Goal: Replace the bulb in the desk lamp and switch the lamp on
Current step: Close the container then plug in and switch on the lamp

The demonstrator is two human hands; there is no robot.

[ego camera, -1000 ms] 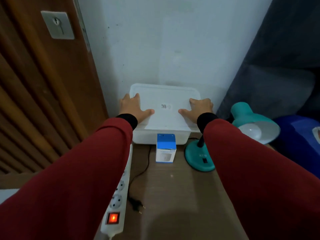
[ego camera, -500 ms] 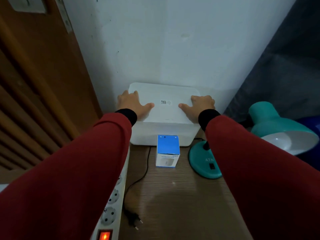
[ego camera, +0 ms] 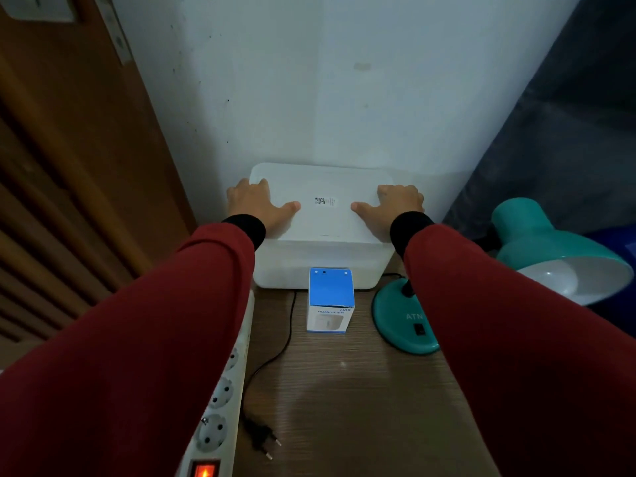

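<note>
Door: brown wooden door (ego camera: 69,173) along the left edge, beside the white wall (ego camera: 327,91).
Power strip: white power strip (ego camera: 220,407) runs near-to-far along the table's left edge; its red switch (ego camera: 204,471) glows at the near end; the sockets in view have nothing plugged in.
Plug: black plug (ego camera: 263,438) lies loose on the wooden table (ego camera: 344,390), just right of the strip; its cord (ego camera: 275,352) trails away toward the box.
Left hand: left hand (ego camera: 258,206) rests palm-down on the lid's left end, thumb pointing inward, fingers bent over the far left edge; red sleeve, black cuff.
Box: white plastic box (ego camera: 320,235) against the wall, long axis left to right, lid on, small code label on top.
Carton: blue-topped carton (ego camera: 330,301) printed HUMIDIFIER stands upright just in front of the box.
Right hand: right hand (ego camera: 392,208) mirrors the left on the lid's right end, thumb inward, fingers curled over the edge.
Lamp: teal desk lamp (ego camera: 406,321) stands at the table's right, round base with a black switch, partly behind the right forearm. Shade (ego camera: 557,249) tilts over to the right, mouth opening toward the camera and downward.
Bulb: white bulb (ego camera: 550,278) sits inside the shade.
</note>
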